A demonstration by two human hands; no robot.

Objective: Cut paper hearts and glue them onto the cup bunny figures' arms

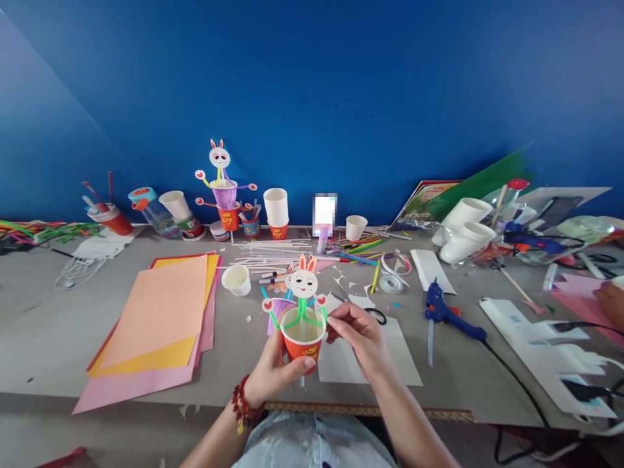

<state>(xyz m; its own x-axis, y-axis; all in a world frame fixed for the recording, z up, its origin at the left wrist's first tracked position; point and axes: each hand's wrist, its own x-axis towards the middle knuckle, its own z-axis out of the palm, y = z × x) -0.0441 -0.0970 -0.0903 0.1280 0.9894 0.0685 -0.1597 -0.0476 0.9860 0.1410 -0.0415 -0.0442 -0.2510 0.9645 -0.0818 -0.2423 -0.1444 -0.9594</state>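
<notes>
My left hand (275, 370) is wrapped round a red paper cup (295, 350) above the desk's front part. Out of the cup rises a white paper rabbit head (303, 284) with pink-red ears, on green pipe-like strips. Green arms bend over the rim and end in white discs with red hearts, one disc (268, 305) at the left. A clear straw shows inside the cup and below it. At the cup's right side, my right hand (358, 331) pinches the right green arm (324, 314) just under its disc. A purple cup (279, 311) stands partly hidden behind.
Coloured paper sheets (156, 312) lie at left, white paper (394, 354) under my right hand. A blue glue gun (451, 315) and power strip (541, 354) are at right, near another person's hand (613, 302). Behind stand a finished-looking rabbit figure (224, 195), white cups (275, 207) and scattered straws.
</notes>
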